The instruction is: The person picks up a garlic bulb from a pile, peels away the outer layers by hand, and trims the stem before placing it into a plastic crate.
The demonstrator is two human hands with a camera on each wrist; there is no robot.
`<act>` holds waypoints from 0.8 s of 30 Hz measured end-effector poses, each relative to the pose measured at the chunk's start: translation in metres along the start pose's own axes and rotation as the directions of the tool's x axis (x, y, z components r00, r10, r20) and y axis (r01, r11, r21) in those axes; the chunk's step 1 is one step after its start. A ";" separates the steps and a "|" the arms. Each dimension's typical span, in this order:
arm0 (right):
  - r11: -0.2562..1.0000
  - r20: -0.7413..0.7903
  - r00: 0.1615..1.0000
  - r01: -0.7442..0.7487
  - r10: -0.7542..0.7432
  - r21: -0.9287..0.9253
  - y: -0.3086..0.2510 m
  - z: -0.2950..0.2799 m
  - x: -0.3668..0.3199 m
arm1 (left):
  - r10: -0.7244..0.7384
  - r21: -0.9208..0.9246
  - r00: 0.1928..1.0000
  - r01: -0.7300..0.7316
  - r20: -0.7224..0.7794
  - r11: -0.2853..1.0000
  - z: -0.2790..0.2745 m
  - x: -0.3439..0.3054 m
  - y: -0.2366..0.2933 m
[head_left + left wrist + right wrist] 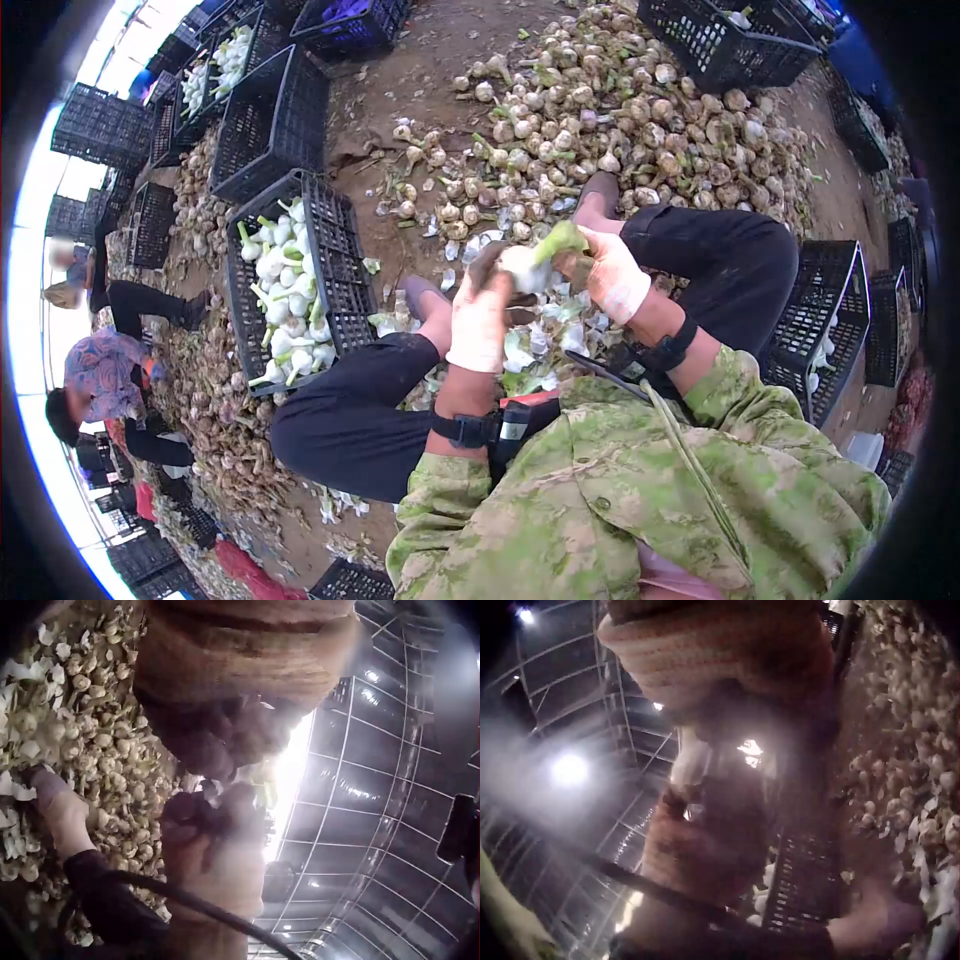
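A white garlic bulb (527, 270) with a green stem (562, 240) is between my two gloved hands in the head view. My left hand (478, 318) grips the bulb from the left with dirt-darkened glove fingers. On the other side my right hand (612, 275) pinches the stem end, its fingertips close to the bulb. In the left wrist view the left glove (240, 660) fills the top and its fingers are in shadow. The right glove (720, 652) looms large in the right wrist view, where glare and blur hide most of the bulb.
A black crate (345, 250) of cleaned garlic (290, 290) stands by the left knee. Ahead spreads a heap of unpeeled garlic (640, 120). Loose peels (540, 345) litter the ground between the legs. More crates (825, 320) stand at right; another person (105, 380) sits at left.
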State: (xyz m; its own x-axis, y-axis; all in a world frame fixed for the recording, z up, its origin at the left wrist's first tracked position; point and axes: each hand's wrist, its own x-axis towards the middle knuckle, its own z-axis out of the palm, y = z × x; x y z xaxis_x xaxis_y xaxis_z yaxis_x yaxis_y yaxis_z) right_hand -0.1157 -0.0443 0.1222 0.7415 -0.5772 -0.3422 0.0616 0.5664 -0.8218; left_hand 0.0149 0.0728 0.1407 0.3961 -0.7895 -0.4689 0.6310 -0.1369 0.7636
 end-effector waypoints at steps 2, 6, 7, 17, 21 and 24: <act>0.893 0.069 0.968 0.250 -0.242 -0.374 0.016 -0.007 0.002 | 0.285 0.228 0.958 -0.287 0.042 0.930 0.007 0.003 -0.024; 0.848 0.084 0.934 0.352 -0.349 -0.397 0.020 0.004 -0.002 | 0.372 0.185 0.926 -0.376 0.056 0.908 0.007 0.020 -0.040; 0.989 -0.048 0.989 0.139 -0.137 0.058 0.028 0.001 0.002 | 0.172 -0.055 0.985 -0.171 0.016 0.984 0.010 0.019 -0.034; 0.842 0.334 0.917 0.349 -0.218 -0.412 0.004 -0.009 -0.013 | 0.429 0.181 0.903 -0.419 -0.016 0.890 0.018 0.004 -0.023; 0.998 0.173 0.983 0.064 -0.064 0.001 -0.004 -0.004 -0.019 | 0.479 0.250 0.842 -0.533 0.248 0.808 0.028 -0.012 -0.022; 0.875 0.209 0.962 0.248 -0.173 -0.416 -0.016 -0.017 -0.014 | 0.616 0.621 0.741 -0.622 0.268 0.478 0.021 -0.009 -0.004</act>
State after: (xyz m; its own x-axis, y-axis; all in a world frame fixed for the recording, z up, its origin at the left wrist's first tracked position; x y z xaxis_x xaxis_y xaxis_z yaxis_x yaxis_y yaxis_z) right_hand -0.1382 -0.0554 0.1329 0.8424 -0.5309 -0.0918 -0.0401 0.1081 -0.9933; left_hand -0.0051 0.0679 0.1511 0.5033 -0.8295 0.2421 -0.3590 0.0541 0.9318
